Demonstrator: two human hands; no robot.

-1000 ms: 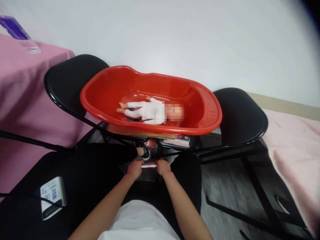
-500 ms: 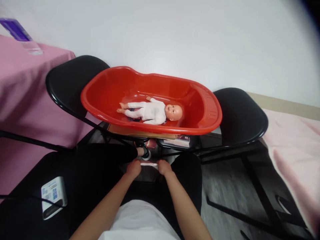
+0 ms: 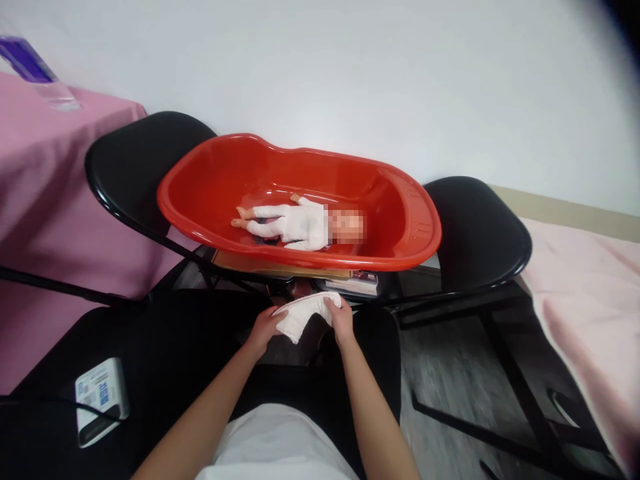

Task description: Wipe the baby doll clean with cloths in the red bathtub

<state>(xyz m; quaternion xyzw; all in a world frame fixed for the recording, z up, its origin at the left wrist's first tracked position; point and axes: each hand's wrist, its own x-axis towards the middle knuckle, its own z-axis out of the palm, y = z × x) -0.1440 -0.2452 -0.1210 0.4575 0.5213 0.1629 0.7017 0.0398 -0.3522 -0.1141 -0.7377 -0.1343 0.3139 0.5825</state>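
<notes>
A small white cloth (image 3: 305, 311), curved like a little garment, is stretched between my hands above my lap. My left hand (image 3: 264, 329) grips one end, thumb on top. The other end is pinched in my right hand (image 3: 341, 320). Just beyond them stands a red baby bathtub (image 3: 220, 177). On its floor a baby doll (image 3: 305, 225) lies on its back in a white suit, head to the right and bare feet to the left. A dark patch shows beneath the doll; what it is I cannot make out.
Black chairs (image 3: 145, 157) (image 3: 483, 233) flank the tub. Under it are a brown board (image 3: 280, 267) and books (image 3: 357, 283). A white boxy device (image 3: 103, 400) with a cable lies at my left. Pink-covered tables (image 3: 45, 173) (image 3: 595, 287) stand at both sides, a bottle (image 3: 30, 63) on the left one.
My hands have risen slightly towards the tub. The cloth, seen edge-on before as a thin strip, has tilted so its white face shows. The doll and tub have stayed in place.
</notes>
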